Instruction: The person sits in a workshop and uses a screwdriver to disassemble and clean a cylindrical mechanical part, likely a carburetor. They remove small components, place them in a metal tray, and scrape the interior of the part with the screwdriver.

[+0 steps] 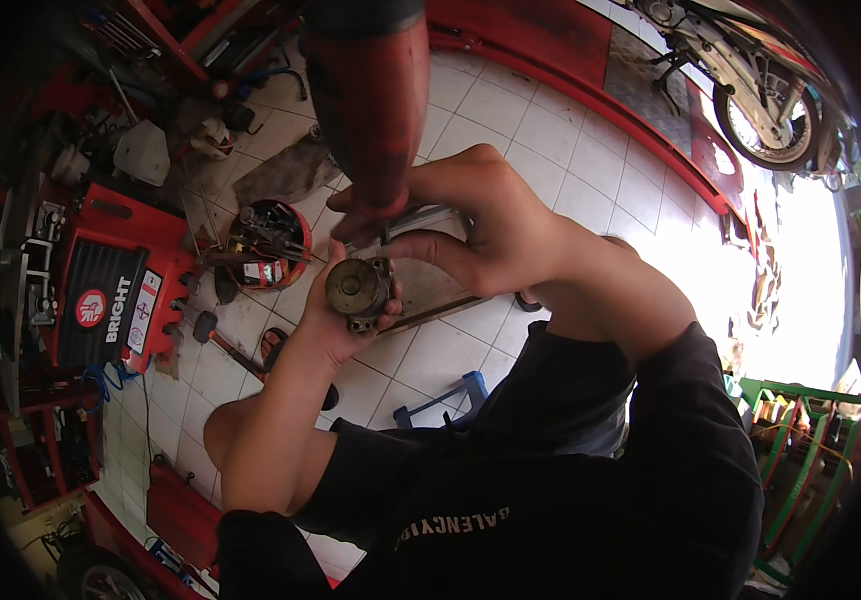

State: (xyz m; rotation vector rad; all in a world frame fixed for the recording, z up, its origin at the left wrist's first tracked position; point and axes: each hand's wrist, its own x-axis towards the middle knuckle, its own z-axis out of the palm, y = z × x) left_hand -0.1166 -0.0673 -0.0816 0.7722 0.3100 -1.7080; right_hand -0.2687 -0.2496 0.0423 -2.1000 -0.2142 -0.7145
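My left hand is closed round a round, dull metal housing with bolt ears on its edge, its flat circular face turned up. A large red tool handle with a dark top end, which looks like a screwdriver, reaches down close to the camera. Its narrow lower end is between the fingers of my right hand. A thin shaft runs down from it toward an ear at the housing's upper right edge. Whether the tip touches a screw there is hard to make out.
Beside my left arm are a red bowl of parts, a mallet and a red-and-black machine. A small blue stool stands near my legs. A red-edged platform and a motorcycle are at the far right.
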